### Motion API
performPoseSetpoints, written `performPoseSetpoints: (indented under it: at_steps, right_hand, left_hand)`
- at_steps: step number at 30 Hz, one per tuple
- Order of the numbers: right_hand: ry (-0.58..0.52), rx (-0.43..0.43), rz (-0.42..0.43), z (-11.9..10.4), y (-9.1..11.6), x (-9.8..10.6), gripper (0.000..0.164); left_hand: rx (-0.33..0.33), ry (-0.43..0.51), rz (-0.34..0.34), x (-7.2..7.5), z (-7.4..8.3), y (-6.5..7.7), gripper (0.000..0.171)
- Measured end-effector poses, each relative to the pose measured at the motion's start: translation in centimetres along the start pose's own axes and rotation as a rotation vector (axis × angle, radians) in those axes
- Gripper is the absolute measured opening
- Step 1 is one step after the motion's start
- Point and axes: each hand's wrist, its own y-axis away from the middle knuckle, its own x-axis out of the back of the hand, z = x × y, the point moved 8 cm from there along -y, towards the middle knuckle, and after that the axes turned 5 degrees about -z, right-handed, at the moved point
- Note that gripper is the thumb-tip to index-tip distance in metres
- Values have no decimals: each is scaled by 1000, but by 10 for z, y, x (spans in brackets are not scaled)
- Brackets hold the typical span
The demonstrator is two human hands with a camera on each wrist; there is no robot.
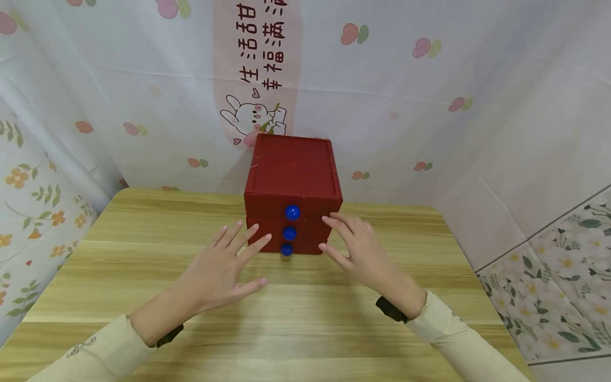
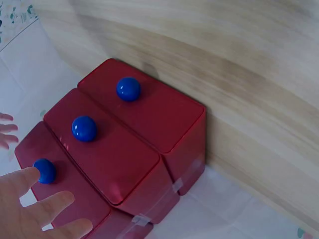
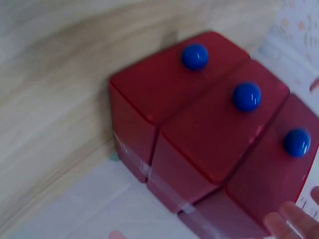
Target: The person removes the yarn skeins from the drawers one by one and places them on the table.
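Your head camera looks forward and down from above the wooden table [image 1: 286, 334], the farthest back of the three, taking in your left hand [image 1: 217, 273], your right hand [image 1: 365, 252], the red drawer box [image 1: 293, 167] and the patterned cloth [image 1: 382, 106] behind it. Your left wrist camera sits much nearer, rolled so the tabletop crosses the upper right, facing the box's front and left side obliquely. Your right wrist camera, also close, rolls the opposite way, tabletop at upper left, facing front and right side. All three views share the blue knobs [image 1: 289, 233].
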Motion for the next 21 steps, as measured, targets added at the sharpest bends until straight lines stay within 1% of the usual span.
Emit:
performPoseSetpoints:
  at_steps: [1,3,5,6,10,13,17,21]
  right_hand:
    - [-18,-2,49,3,-4,6,50]
    - [-57,-27,121,13,-12,16,43]
    - [-115,-87,152,25,-21,23,40]
    - [-145,-131,147,33,-25,24,40]
    - [-294,-319,47,61,-45,23,49]
    - [-373,-429,-41,77,-58,15,55]
    - [-413,-518,-123,91,-75,4,58]
    - [-419,-569,-170,100,-86,-7,57]
  left_hand:
    - [3,5,1,2,0,-1,73]
    - [4,20,7,5,0,-4,73]
    - [-5,38,35,9,0,-6,73]
    - [-10,49,53,11,0,-8,72]
    - [-20,98,147,18,0,-14,69]
    - [1,145,208,21,-2,-19,66]
    - [36,225,265,23,-6,-28,60]
    - [75,326,264,22,-11,-39,55]
